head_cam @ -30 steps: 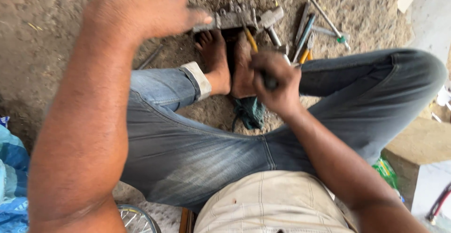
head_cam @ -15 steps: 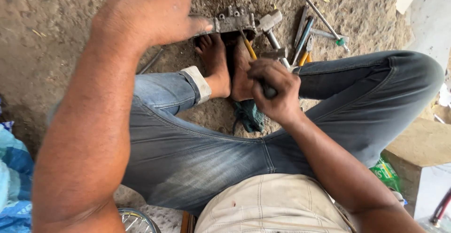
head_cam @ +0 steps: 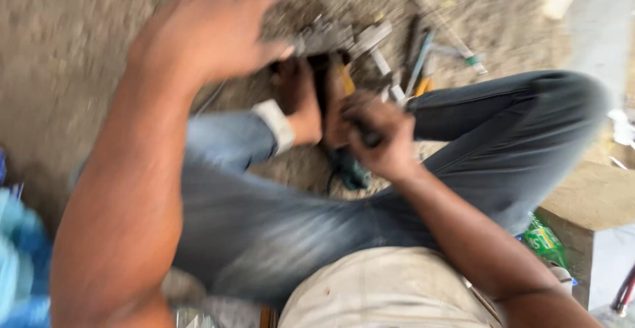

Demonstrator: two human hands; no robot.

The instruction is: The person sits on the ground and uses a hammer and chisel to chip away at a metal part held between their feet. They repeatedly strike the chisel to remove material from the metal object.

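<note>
Two hands are working over a grey metal part (head_cam: 331,37) lying on gritty dirt ground (head_cam: 79,70). Left hand (head_cam: 205,33) is gripping the part's left end, fingers wrapped, pic blurry. Right hand (head_cam: 378,136), just below the part, is clenching a dark handle (head_cam: 367,136). Bare feet (head_cam: 311,99) are pressing just under the part. Slim metal tools (head_cam: 423,56) are lying right of it. Teal tool (head_cam: 350,169) is sitting below the feet.

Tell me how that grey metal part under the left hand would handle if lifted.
The grey metal part looks solid, so probably stiff and heavy for its size. Its lumpy, angular outline suggests it would not roll. The left hand reaches its near end; blur hides the grip.
</note>
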